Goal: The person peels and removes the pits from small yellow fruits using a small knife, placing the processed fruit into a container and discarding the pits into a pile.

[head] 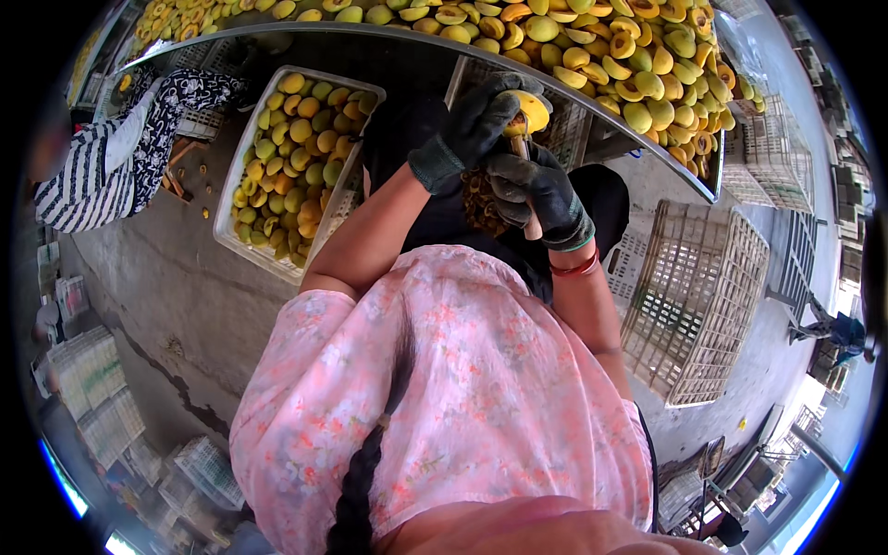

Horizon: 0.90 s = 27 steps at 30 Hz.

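My left hand (479,114), in a dark work glove, grips a yellow peach half (531,111) with its cut side turned towards my right hand. My right hand (538,182), gloved the same way, is closed around the wooden handle (533,227) of a pitting tool. The tool's thin metal end meets the fruit's cut face; its exact tip is hard to make out. Brown peach pits (480,205) lie in a heap below my hands, partly hidden by them. Just beyond, a metal-edged table (416,32) bears a pile of halved peaches (610,62).
A white plastic crate (225,208) of whole-looking peaches stands on the floor at my left. To my right is a slatted plastic crate (694,305). A co-worker in striped clothing (90,173) is at the far left. Stacked crates (777,152) stand beyond the table's right end.
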Motion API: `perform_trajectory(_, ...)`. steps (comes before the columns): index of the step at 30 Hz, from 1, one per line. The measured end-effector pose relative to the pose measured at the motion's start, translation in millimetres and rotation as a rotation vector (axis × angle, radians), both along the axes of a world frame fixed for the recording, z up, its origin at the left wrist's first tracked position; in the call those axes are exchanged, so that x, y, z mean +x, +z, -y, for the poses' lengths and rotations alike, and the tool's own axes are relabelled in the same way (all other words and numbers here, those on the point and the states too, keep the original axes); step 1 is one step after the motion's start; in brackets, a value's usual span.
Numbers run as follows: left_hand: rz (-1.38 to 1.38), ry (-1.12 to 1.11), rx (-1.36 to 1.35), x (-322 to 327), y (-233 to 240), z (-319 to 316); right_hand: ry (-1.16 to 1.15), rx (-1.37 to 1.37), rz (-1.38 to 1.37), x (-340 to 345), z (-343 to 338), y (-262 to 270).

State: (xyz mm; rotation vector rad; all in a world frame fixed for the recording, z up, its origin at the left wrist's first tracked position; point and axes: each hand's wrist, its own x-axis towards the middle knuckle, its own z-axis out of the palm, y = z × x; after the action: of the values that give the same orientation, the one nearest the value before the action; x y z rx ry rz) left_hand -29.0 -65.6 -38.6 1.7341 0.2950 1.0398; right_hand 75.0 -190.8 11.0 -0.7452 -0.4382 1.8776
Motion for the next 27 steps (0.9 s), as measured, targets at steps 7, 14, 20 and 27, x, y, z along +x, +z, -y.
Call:
perform_trajectory(7,0.100,-0.108,-0.575,16.3,4.3,12.4,-0.170,0.015,0.268,-5.5,2.9,-6.1)
perform_trajectory(14,0.203,-0.094,-0.675,10.1,2.2,2.2,-0.277,0.131,0.518,-11.2,11.3,-15.1)
perform_trajectory(20,0.088,0.059,-0.418,9.9,-13.9,2.6,-0.445,0.481,1.457,-4.3,-5.6,-40.5)
perform_trajectory(27,0.120,0.081,-0.307,15.7,-26.2,12.1,-0.224,0.317,1.891,-11.3,-13.6,-41.8)
